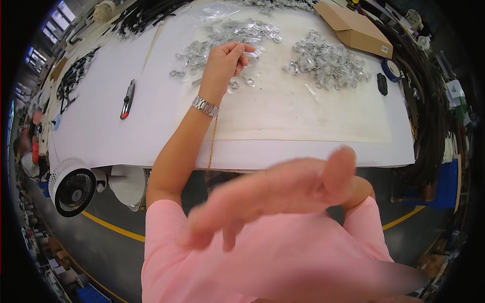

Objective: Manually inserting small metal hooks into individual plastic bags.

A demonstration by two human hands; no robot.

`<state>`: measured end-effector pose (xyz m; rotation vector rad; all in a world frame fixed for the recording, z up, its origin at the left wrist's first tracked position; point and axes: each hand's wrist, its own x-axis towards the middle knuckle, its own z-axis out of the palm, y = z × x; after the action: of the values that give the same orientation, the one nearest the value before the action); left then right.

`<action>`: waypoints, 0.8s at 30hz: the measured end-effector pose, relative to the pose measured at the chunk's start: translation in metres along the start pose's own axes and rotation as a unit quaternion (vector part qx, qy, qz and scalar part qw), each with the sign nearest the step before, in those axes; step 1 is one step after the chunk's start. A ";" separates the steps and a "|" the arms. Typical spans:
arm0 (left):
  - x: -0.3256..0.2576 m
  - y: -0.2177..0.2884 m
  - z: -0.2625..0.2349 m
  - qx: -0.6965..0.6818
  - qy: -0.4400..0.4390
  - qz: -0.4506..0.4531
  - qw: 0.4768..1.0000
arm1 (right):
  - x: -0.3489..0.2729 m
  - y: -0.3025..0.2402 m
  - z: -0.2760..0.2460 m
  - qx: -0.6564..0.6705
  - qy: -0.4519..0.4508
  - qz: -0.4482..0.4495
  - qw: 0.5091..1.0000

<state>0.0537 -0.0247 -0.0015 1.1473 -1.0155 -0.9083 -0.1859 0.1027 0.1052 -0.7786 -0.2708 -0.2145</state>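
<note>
My left hand (227, 63) reaches out over the white table (101, 116) with its fingers pinched on a small metal ring beside a pile of metal rings (227, 40). A metal watch band (205, 106) circles that wrist, and a thin tan cord (212, 144) hangs from the hand over the table's front edge. My right hand (275, 194) is close to the camera and blurred, fingers spread, holding nothing. A second pile of metal rings (328, 60) lies on the clear plastic sheet to the right.
A box cutter (127, 99) lies left of my arm. A cardboard box (356, 28) sits at the back right, with a roll of blue tape (390, 69) and a small black object (382, 83) nearby. Black straps (429, 101) hang along the right edge. A white fan (73, 188) stands below left.
</note>
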 end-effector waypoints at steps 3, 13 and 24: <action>-0.001 -0.001 -0.005 0.024 0.014 -0.008 1.000 | 0.013 0.020 0.049 0.033 0.005 -0.212 0.977; 0.007 -0.001 -0.011 0.017 0.046 0.008 0.999 | 0.013 0.022 0.011 -0.070 -0.155 -0.046 0.984; 0.022 -0.021 -0.033 0.006 0.086 0.027 0.996 | 0.048 -0.006 -0.228 -0.912 0.187 -0.038 0.363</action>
<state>0.0903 -0.0398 -0.0224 1.1818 -0.9091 -0.7482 -0.1054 -0.0690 -0.0303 -2.9509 0.6347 -0.8208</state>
